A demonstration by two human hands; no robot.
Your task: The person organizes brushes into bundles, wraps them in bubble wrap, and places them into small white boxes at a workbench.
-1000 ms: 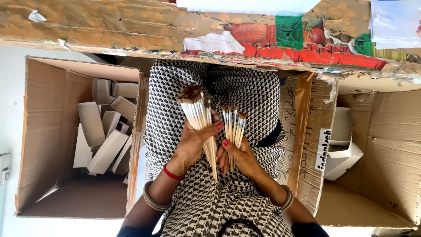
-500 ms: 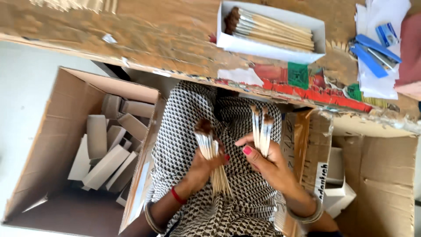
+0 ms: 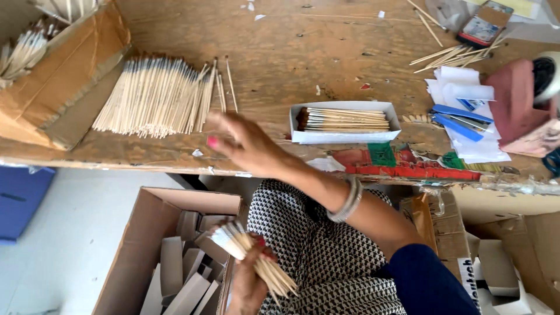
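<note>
Head view looks down on a worn wooden table (image 3: 303,52) and the person's lap below its edge. Low in the frame, left of centre, the left hand (image 3: 248,286) has its fingers clenched around a bundle of thin brushes (image 3: 251,256), bristle ends fanned toward the upper left and wooden handles pointing to the lower right. The right hand (image 3: 248,143) is stretched across the centre of the frame over the table's front edge, fingers loose and spread, holding nothing; it is blurred. Just above and left of it a large pile of brushes (image 3: 154,96) lies on the table, a few strays beside it. To the right of the hand sits a shallow white box (image 3: 344,135) with brushes laid lengthwise inside. At the right edge lie white papers and blue strips (image 3: 461,111). Below the table, at lower left, an open cardboard carton (image 3: 146,245) holds folded white boxes (image 3: 186,274), and the bundle hangs just over its right wall. A silver bangle (image 3: 348,199) circles the right wrist.
</note>
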